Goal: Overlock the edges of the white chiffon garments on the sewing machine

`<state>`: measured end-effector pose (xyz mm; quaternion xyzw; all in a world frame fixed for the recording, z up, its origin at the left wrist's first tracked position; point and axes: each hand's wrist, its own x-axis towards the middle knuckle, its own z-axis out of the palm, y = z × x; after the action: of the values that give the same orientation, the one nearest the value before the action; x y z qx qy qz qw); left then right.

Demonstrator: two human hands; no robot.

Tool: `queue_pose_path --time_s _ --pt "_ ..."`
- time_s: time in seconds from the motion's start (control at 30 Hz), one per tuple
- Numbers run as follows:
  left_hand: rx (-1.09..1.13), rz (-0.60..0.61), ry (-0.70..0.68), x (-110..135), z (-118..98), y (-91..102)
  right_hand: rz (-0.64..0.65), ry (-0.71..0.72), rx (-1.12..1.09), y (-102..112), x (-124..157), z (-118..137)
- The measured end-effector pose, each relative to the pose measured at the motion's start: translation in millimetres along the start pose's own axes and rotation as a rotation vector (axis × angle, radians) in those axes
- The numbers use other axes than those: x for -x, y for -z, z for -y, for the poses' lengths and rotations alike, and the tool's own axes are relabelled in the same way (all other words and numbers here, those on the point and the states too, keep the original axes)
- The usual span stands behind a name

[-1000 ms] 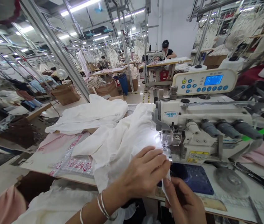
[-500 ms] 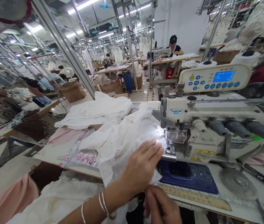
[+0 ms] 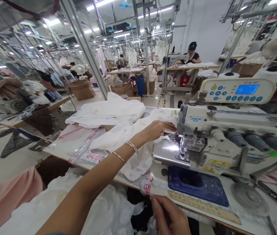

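Roughly centre-left, the white garment (image 3: pixel 126 147) sprawls, its long axis running right toward the presser foot (image 3: pixel 184 150). The left hand (image 3: pixel 158 129) presses its right end, fingers outstretched (much the nearer hand). The right hand (image 3: pixel 170 217), bottom centre, curls below; its grip is unclear.

"JACK" on the sewing machine (image 3: pixel 226 130)

The bare steel bed plate (image 3: pixel 164 151) lies open, hemmed by white fabric (image 3: pixel 119 138), presser foot (image 3: pixel 184 153) and sewing machine body (image 3: pixel 226 125).
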<state>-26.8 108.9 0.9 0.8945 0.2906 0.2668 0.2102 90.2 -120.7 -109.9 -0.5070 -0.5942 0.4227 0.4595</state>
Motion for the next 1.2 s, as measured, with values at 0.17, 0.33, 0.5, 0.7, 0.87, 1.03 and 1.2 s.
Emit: queue_pose_path --time_s 0.17,0.33,0.5,0.7,0.87,1.03,1.2 --pt "-0.03 -0.213 0.157 -4 14 7.7 0.051 0.075 0.109 -7 -12 4" --pt "-0.172 -0.717 0.385 40 36 68.1 0.085 0.001 0.258 -9 -40 14" --pt "-0.364 -0.76 0.337 104 9 87.4 0.109 -0.036 0.326 -28 -64 20" --pt "-0.454 -0.178 0.255 117 7 72.1 0.12 0.006 0.385 -59 -65 25" --pt "-0.485 0.07 0.322 109 35 82.1 0.065 0.053 0.324 -67 -65 21" --pt "-0.488 0.14 0.341 106 32 87.2 0.075 0.088 0.076 -63 -50 27" --pt "-0.331 0.105 0.227 101 -2 99.3 0.013 -0.146 -0.504 -40 -18 26"
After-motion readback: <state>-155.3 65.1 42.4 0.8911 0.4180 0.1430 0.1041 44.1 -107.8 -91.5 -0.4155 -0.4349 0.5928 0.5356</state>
